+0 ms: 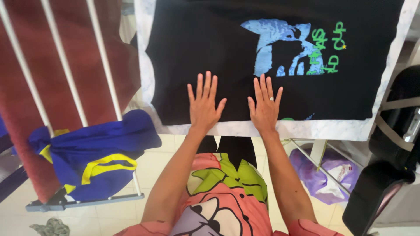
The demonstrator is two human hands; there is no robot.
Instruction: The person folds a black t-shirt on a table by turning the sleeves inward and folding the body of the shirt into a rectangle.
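Note:
A black T-shirt (210, 48) with a blue picture and green lettering lies spread flat on a white marble-patterned table (332, 129). My left hand (204, 105) rests flat on the shirt's near part, fingers spread, holding nothing. Beside it, about a hand's width to the right, my right hand (264, 107) also presses flat on the fabric, with a ring on one finger. Both palms sit close to the shirt's lower edge, just above the table's front rim.
A white drying rack (65, 65) stands at the left with a dark red cloth (26, 83) over it and a blue-and-yellow garment (94, 153) bunched on its lower end. A purple bag (326, 172) lies under the table. A black object (389, 144) stands at the right.

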